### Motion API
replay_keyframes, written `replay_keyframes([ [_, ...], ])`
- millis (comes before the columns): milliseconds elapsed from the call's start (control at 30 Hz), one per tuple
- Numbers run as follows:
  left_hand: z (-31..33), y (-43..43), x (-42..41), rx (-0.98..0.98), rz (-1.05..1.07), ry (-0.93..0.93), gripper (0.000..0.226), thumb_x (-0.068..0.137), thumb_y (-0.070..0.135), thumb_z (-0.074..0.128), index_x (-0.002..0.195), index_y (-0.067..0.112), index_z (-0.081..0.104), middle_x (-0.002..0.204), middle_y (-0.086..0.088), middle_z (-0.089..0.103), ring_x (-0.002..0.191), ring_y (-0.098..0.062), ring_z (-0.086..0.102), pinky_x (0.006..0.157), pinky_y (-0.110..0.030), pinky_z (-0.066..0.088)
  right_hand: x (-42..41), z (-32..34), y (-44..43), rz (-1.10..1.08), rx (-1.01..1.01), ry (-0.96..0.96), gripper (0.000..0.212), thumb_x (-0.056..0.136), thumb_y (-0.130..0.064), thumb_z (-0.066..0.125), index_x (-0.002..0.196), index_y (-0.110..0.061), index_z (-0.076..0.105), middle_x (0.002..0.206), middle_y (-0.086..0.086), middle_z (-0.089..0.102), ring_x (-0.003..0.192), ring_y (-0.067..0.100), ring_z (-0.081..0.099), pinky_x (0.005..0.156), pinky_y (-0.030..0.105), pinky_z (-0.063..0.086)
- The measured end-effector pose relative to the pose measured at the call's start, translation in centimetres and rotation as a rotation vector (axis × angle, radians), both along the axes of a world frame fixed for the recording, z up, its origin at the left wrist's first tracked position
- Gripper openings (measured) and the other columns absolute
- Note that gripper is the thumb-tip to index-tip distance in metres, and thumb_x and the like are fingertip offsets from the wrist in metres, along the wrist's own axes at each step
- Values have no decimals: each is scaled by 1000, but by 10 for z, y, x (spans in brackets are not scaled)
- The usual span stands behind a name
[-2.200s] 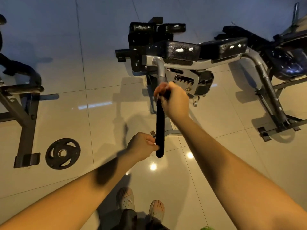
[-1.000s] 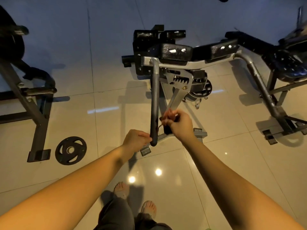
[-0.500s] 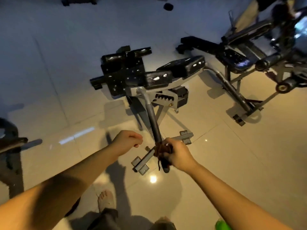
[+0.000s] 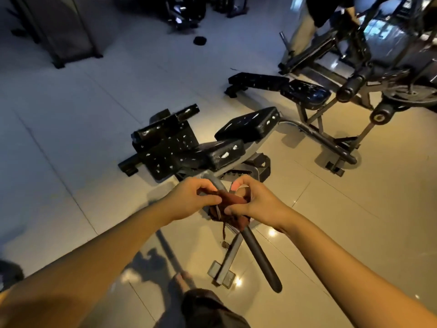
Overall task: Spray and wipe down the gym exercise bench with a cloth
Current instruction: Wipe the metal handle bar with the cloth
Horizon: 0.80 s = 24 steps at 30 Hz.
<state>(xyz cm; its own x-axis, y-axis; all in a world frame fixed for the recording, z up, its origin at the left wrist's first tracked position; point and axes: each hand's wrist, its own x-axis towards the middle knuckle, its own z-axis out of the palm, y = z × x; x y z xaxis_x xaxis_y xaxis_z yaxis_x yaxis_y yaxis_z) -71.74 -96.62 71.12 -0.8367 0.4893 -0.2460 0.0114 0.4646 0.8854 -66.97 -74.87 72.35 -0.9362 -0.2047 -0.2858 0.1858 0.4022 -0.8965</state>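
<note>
- Since the frame half a second ago, the left hand (image 4: pixel 191 200) has left its free spot at 9 o'clock of the bar (image 4: pixel 262 259) and joined the right hand (image 4: pixel 256 202) on the cloth (image 4: pixel 234 203). The view has also tipped up to take in more of the room.
- Nearest, at 6 o'clock of the view, a bare foot (image 4: pixel 183 281) stands on the glossy tiled floor (image 4: pixel 71 138).
- Just to its 3 o'clock is the flat metal base foot (image 4: pixel 223 276) of the bench frame, with the bar's dark free end slanting down past it.
- At the centre, the dark red cloth is wrapped round the bar, with a frayed strand hanging toward 6 o'clock.
- The left hand grips the cloth from 9 o'clock, fingers curled and thumb laid across it.
- The right hand grips it from 3 o'clock, thumb pinching the lower fold and forefinger raised above.
- At 12 o'clock of the hands is the bench (image 4: pixel 214 153). Its black pads are flecked with white spots, and its far end lies toward 10 o'clock.
- Farther off, at 2 o'clock, a second bench (image 4: pixel 305 94) with black, speckled pads rests on a tubular frame.
- Beyond it, at the upper right, is a dark weight machine (image 4: pixel 354 81), and beside it are the legs of a standing person (image 4: pixel 301 29).
- Farthest, at 12 o'clock, a small dark disc (image 4: pixel 199 40) lies on the floor.
</note>
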Motion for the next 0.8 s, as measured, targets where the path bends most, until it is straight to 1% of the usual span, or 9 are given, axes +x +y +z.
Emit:
replay_keyframes([
  [100,3,-10,-36,116,100,-34,2,93,11,72,94,13,72,88,-12,74,82,-13,70,79,-27,56,-34,4,-3,-40,-162,-37,52,75,-11,86,116,-3,56,94,28,68,83,40,68,73,40,60],
  [200,10,-17,-80,200,175,-103,6,96,10,69,99,5,70,88,-16,75,83,-20,72,82,-30,57,-74,1,-5,-93,-220,-39,42,78,-11,85,113,0,64,104,33,67,97,47,68,91,53,56],
  [233,14,-17,-93,210,177,-134,8,96,10,68,100,4,70,87,-16,76,82,-20,72,81,-28,57,-87,2,-4,-101,-221,-42,36,81,-10,84,111,1,66,103,31,68,97,46,68,93,52,56],
  [333,24,-8,-129,198,173,-214,4,97,9,67,98,6,69,93,-20,76,86,-24,72,86,-31,58,-118,6,1,-190,-245,-38,26,84,-1,79,108,-2,70,94,11,76,91,25,74,82,32,60],
  [367,26,-5,-140,190,170,-227,3,97,9,66,99,8,69,94,-18,77,88,-25,72,88,-32,57,-126,6,4,-242,-273,-33,27,83,2,78,109,-4,70,93,7,76,91,22,74,81,30,60],
  [467,30,6,-169,157,56,-287,18,96,10,69,113,14,67,102,-11,78,98,-27,75,93,-36,58,-146,6,8,-422,-345,3,32,83,5,77,111,-8,67,94,10,75,94,25,74,82,40,63],
  [533,31,15,-181,118,-65,-311,29,93,12,73,120,19,67,106,-5,78,101,-20,75,90,-29,58,-155,4,9,-550,-394,19,34,83,5,77,113,-5,66,98,22,73,92,32,74,79,41,63],
  [667,24,41,-203,64,-138,-282,21,87,15,81,107,16,75,99,-1,80,97,-14,75,88,-24,58,-165,0,8,-838,-480,27,36,81,-3,81,114,-3,67,107,29,71,96,43,72,84,46,59],
  [800,14,59,-229,57,-332,-381,29,88,13,79,116,13,71,104,-7,78,100,-21,75,95,-34,58,-166,-6,2,-1098,-578,14,28,81,-2,78,107,1,69,93,20,75,84,33,71,79,46,56],
])
